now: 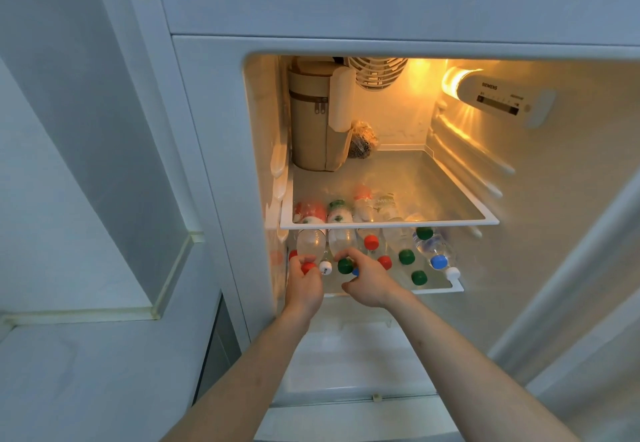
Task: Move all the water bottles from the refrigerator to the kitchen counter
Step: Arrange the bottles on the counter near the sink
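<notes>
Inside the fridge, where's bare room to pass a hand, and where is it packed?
Free: the upper glass shelf right of the beige zip bag and dark packet. Crowded: the lower shelf, bottles lying side by side, where the left hand and right hand work.

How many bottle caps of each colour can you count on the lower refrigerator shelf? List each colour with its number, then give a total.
red caps: 4 (one half hidden at the left edge)
green caps: 4
blue caps: 2 (one mostly hidden by the right hand)
white caps: 2
Total: 12
</notes>
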